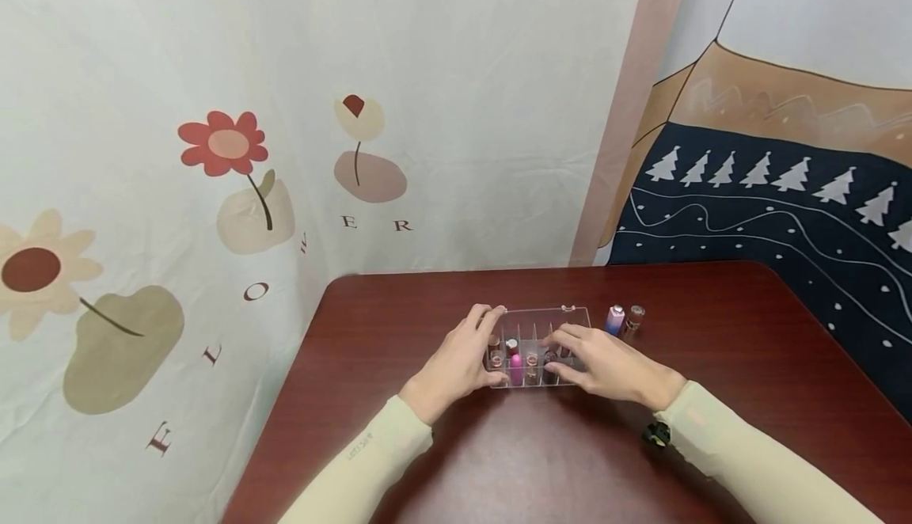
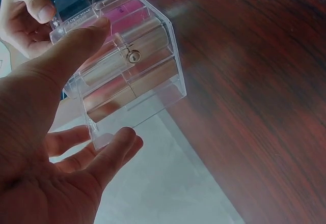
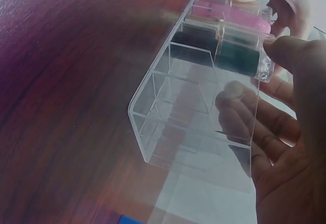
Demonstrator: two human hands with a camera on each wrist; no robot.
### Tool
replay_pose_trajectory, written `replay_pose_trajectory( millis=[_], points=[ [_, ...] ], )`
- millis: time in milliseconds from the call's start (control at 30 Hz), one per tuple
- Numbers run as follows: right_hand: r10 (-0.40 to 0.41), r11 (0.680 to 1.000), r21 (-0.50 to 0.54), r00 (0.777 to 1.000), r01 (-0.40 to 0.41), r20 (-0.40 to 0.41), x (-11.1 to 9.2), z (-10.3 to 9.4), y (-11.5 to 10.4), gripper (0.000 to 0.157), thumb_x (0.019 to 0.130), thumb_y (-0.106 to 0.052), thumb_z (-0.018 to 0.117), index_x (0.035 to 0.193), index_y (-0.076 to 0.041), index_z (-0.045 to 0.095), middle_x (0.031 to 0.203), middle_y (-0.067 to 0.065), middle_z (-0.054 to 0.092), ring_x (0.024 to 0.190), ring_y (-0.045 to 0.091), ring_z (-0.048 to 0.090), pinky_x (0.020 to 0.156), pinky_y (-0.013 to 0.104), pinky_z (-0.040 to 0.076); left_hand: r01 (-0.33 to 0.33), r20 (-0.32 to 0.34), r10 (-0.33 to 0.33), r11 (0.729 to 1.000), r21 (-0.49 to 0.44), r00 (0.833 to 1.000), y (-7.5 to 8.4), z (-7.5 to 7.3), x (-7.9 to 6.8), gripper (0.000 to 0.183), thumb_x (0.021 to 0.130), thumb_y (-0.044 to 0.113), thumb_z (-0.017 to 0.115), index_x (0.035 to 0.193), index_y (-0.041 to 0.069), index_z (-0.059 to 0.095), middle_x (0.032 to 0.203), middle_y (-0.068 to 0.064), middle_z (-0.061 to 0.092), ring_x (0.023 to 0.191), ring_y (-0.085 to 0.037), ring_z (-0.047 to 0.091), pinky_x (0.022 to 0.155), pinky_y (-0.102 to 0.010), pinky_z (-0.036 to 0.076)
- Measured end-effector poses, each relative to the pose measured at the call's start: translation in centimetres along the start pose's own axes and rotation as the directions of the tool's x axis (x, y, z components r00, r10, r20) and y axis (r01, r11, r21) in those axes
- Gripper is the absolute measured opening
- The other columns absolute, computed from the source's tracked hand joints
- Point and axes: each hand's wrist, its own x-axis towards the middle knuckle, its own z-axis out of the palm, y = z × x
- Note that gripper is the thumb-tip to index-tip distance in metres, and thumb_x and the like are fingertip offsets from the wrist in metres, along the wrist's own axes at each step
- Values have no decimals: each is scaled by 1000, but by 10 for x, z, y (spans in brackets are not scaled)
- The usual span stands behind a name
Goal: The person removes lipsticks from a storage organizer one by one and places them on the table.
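Note:
A clear plastic organizer (image 1: 541,315) with divided compartments stands on the table, small bottles in its left part. Among them are a pink bottle (image 1: 516,370) and a dark green bottle (image 3: 237,57). My left hand (image 1: 459,358) grips the organizer's left end, thumb across the front and fingers around the side. At the right part is my right hand (image 1: 606,362). Its thumb touches the top of the dark green bottle, while its bent fingers show through the clear plastic behind the front wall. Whether they pinch anything there I cannot tell.
Just right of the organizer, a pink-and-blue bottle (image 1: 615,320) and a brownish clear bottle (image 1: 635,317) stand on the reddish-brown table (image 1: 513,461). Printed cloth (image 1: 463,112) hangs behind the table's far edge. A dark wristband (image 1: 656,434) circles the right wrist.

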Motion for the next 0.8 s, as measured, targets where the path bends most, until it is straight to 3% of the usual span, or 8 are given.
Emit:
replay_pose_trajectory(
  millis=[533,800],
  points=[
    [-9,998,56,1000,8,9,3,-3,0,17,110,-18,83,125,-11,82,114,-3,82,94,1,74,81,24,68,0,4,0,1000,16,1000,-1,-2,1,112,80,29,111,170,5,48,157,-21,57,130,-39,74,117,-50,65],
    [-33,998,48,999,34,-32,2,-7,1,18,107,-15,86,124,-9,82,113,-2,82,93,1,75,80,29,70,12,11,-13,1000,26,1000,-2,3,2,114,80,33,111,171,6,48,158,-19,57,131,-39,73,118,-49,65]
  ],
)
